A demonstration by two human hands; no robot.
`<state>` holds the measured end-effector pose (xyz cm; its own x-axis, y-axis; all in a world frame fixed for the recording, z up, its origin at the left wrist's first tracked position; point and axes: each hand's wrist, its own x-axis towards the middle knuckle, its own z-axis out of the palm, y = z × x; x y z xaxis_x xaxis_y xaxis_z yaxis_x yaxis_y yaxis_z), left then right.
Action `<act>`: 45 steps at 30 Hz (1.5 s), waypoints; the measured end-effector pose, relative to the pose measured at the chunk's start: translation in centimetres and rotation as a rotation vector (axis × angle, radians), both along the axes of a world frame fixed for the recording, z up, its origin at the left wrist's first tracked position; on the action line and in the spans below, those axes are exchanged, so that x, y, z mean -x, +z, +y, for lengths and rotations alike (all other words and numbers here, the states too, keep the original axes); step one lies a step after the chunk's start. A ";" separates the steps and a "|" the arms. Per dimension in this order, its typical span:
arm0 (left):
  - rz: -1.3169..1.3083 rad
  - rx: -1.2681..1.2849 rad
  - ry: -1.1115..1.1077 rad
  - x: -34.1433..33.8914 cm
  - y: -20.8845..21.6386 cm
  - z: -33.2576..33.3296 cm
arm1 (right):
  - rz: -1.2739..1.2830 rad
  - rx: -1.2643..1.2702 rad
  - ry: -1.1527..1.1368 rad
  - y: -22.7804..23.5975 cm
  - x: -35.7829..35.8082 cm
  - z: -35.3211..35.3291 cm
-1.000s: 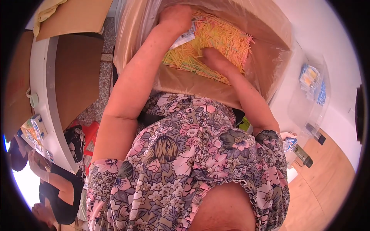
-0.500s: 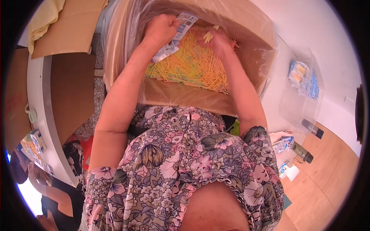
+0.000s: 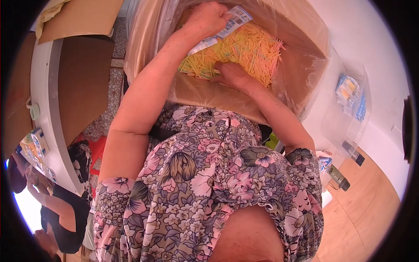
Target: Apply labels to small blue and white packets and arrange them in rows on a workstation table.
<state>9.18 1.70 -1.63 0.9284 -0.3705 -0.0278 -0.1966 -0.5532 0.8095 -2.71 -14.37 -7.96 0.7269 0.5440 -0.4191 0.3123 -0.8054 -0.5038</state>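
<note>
A flat silvery-white packet (image 3: 238, 19) with blue print is pinched in my left hand (image 3: 207, 19), over the far left part of a large carton. Another part of packaging shows beneath my left wrist; whether it belongs to the same packet I cannot tell. My right hand (image 3: 235, 76) rests low on a heap of thin sticks (image 3: 255, 46) in yellow, orange, pink and green. Its thumb and forefinger stand apart at the near side of the heap; the other fingertips are hidden.
Clear plastic lines the cardboard carton (image 3: 301, 76) in front of me. A clear plastic bin (image 3: 342, 118) with packets (image 3: 349, 91) stands at the right, near a dark bottle (image 3: 338, 177). A white-edged table (image 3: 52, 109) lies left; another person (image 3: 65, 214) sits at lower left.
My right hand has moved nearer and left, down to the heap; the few sticks seen in it before no longer show. My left hand and packet sit farther up and right in view.
</note>
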 end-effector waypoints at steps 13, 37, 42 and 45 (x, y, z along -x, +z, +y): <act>0.031 0.087 0.090 0.8 0.6 -0.6 | 0.212 0.080 -0.132 -2.5 0.4 0.6; -0.087 0.397 0.104 0.0 -1.4 -0.5 | 0.497 -1.207 -1.371 -0.1 -9.9 -4.1; -0.008 0.557 0.037 0.8 -1.4 -0.8 | 0.709 -1.258 -1.331 -1.7 -13.9 -6.9; 0.116 0.651 -0.013 1.7 -0.7 -2.2 | 0.787 -1.300 -1.113 -6.0 -14.2 -13.8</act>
<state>7.45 -0.45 -2.31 0.9282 -0.3566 0.1064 -0.0917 0.0579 0.9941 11.45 -28.12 -13.92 0.7968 0.2328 -0.5576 -0.5899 0.4994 -0.6346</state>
